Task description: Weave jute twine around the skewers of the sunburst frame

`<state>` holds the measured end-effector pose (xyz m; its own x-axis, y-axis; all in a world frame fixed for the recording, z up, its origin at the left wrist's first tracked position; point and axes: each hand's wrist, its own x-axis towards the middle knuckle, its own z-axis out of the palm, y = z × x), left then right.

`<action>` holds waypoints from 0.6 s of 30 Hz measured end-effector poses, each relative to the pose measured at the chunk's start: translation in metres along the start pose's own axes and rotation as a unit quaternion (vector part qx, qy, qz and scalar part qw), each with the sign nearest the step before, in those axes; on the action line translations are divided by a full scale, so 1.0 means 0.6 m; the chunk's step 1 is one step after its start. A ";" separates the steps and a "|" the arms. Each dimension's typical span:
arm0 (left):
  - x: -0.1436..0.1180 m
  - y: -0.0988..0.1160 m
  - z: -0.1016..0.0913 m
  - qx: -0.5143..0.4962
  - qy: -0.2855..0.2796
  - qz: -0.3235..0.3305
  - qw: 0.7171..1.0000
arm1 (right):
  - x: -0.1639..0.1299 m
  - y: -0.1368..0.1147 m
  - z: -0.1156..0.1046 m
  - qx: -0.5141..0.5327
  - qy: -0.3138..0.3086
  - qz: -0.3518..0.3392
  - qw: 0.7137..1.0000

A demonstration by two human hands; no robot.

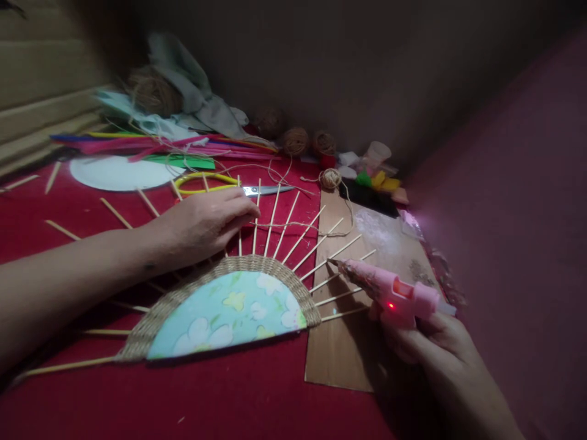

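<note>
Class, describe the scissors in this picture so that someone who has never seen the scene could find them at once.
Start from the half-round woven piece with sticks fanning out on the red cloth. Just beyond the left hand that presses on those sticks lie the scissors, flat on the cloth. Their yellow loop handles and shiny metal blades set them apart from the wooden sticks and twine balls nearby.

scissors [238, 188], twine balls [295, 141], white disc [120, 173]

The left hand [206, 223] presses on the sticks [293, 235] of the woven half-circle [224, 305]. The right hand [435, 348] holds a pink glue gun [389, 290] beside it
</note>
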<state>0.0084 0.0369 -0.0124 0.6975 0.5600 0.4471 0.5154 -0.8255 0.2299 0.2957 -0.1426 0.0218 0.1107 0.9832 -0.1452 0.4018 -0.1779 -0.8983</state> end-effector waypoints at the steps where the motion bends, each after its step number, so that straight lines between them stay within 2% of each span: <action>1: 0.000 0.000 0.000 0.002 0.001 0.003 1.000 | 0.000 0.001 0.000 0.000 0.001 0.000 1.000; 18: -0.002 0.000 0.001 0.015 -0.016 -0.015 1.000 | 0.001 0.002 -0.001 0.031 -0.025 -0.029 0.999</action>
<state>0.0077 0.0364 -0.0137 0.6960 0.5876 0.4128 0.5515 -0.8055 0.2167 0.2965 -0.1422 0.0208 0.0431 0.9930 -0.1103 0.3499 -0.1184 -0.9293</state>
